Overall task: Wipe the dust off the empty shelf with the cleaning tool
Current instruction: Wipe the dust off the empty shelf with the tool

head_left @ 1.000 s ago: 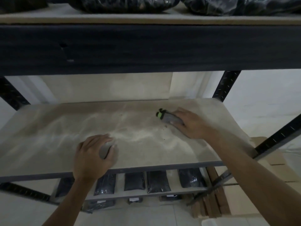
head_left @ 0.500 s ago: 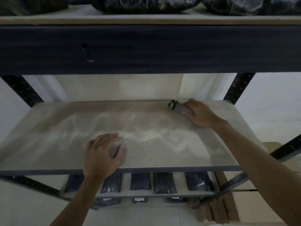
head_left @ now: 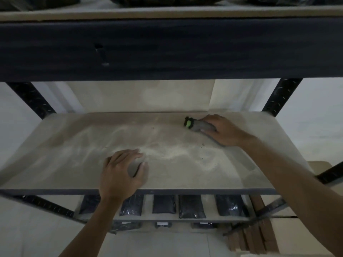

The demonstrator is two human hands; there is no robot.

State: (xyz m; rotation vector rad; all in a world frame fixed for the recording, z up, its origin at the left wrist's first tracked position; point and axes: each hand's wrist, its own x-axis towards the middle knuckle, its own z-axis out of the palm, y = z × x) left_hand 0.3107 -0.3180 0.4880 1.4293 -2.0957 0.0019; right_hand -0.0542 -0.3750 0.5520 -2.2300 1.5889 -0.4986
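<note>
The empty pale shelf board (head_left: 74, 145) spans the middle of the head view, with a whitish smear of dust (head_left: 172, 154) across its centre. My right hand (head_left: 224, 132) grips a grey cleaning tool (head_left: 199, 126) with a green and black tip, pressed flat on the board near the back right. The tip points left. My left hand (head_left: 118, 175) rests on the board near the front edge, fingers loosely curved, holding nothing.
A dark beam (head_left: 167, 51) of the upper shelf hangs just above the opening. Black slotted uprights (head_left: 278, 97) stand at the back corners. Several dark bags (head_left: 191, 206) lie on the lower shelf, and wooden strips (head_left: 256, 236) lean at the lower right.
My right hand slid the tool from mid-shelf toward the back edge, then a little leftward. My left hand stayed where it was near the front edge.
</note>
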